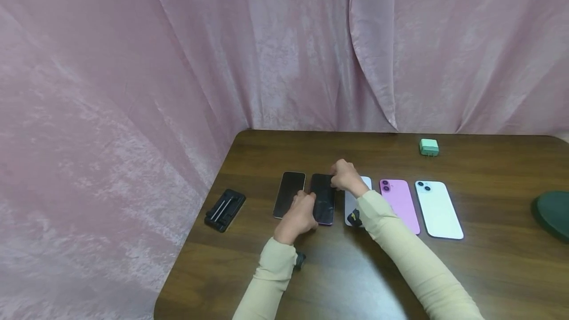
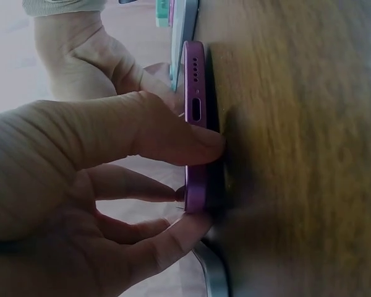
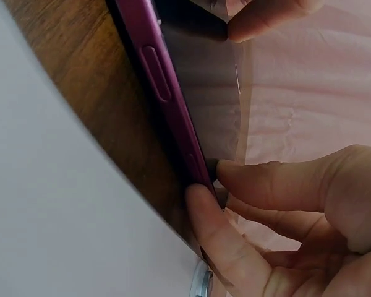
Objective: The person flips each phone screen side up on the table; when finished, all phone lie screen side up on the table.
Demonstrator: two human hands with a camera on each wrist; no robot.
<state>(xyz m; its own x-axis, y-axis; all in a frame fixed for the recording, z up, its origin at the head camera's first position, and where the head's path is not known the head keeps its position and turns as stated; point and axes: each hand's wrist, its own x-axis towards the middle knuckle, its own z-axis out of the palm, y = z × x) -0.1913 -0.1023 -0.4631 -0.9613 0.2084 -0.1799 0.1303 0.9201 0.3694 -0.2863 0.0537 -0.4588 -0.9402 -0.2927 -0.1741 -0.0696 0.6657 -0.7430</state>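
As the left hand (image 1: 300, 215) and right hand (image 1: 346, 178) pinch the phone (image 1: 324, 201) between them (likely aligning it), release probably wants care.

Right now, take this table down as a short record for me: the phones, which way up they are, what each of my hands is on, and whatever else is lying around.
Row, left to right: black-screened phone, purple-edged phone, pale phone, pink phone, white phone
Facing: first two screen up, other three back up
Left hand: grips the purple-edged phone at its near end
Right hand: holds its far right corner
Left of row: black holder
Beyond row: mint green plug adapter
Right edge: dark green object, cut off, identity unclear
Backdrop: pink curtain
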